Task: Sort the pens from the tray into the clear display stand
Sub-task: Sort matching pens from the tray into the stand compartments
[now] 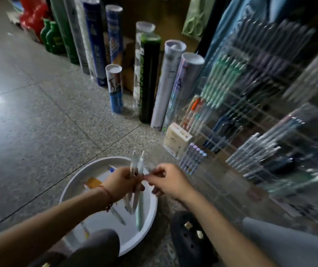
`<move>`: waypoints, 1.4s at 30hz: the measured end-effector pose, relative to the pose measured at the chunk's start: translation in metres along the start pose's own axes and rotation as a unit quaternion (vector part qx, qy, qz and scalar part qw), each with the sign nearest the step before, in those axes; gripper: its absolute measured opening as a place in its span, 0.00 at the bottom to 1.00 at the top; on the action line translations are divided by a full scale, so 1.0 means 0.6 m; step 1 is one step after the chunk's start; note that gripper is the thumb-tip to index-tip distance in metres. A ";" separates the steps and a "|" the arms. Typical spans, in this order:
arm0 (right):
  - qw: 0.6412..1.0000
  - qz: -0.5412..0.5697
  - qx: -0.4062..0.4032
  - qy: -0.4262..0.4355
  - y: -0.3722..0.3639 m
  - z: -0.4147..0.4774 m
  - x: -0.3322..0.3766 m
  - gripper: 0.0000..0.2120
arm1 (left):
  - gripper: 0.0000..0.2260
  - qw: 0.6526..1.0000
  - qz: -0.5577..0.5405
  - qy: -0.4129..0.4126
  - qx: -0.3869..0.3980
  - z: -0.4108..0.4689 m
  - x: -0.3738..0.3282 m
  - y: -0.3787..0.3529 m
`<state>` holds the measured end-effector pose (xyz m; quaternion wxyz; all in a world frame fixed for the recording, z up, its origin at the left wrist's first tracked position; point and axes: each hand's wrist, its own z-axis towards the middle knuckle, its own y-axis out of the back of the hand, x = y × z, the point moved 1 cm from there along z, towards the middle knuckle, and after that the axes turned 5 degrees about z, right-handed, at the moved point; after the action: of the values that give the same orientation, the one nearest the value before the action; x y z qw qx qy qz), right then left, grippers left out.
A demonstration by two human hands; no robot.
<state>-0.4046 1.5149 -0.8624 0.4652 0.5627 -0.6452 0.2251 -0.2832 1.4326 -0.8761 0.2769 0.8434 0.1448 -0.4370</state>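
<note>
**Step in hand: separating one pen from the held group.**

The left hand point(122, 183) was over the tray point(100, 220), its grip clenched round a bundle of pens point(136, 164) that stood roughly upright, the tips rising above the fist and the lower ends hanging towards the tray floor. The right hand point(168, 182) was just right of it, also over the tray. Its thumb and forefinger pinched at the right side of the bundle (blur hid whether one pen or several lay between them). Loose pens lay inside the tray, among them a mint-green pen point(140, 214) near the right rim. The clear display stand point(250, 116) rose to the right of the tray and beyond it, with its rows already partly filled.

Recommended procedure, as a judgement:

1. The left grip needed to slacken only slightly, so that one pen could slide free without the others dropping back into the tray.
2. The chosen pen was best drawn out along its own length, not levered sideways.
3. The pen's colour needed to be matched to a row before the carry. The stand was too blurred for the free slots to be made out.
4. The bundle was best held over the tray, so that any pen that slipped would land inside it and not on the floor point(38, 112).
</note>
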 end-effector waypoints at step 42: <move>0.911 -0.044 -0.384 0.144 0.507 -0.325 0.038 0.05 | 0.19 0.984 0.102 -0.140 0.046 0.001 -0.353 -0.277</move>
<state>-0.6197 1.7427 -0.6812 0.7430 0.3297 -0.5822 0.0181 -0.4866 1.5656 -0.7598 0.2984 0.7961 -0.0024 -0.5265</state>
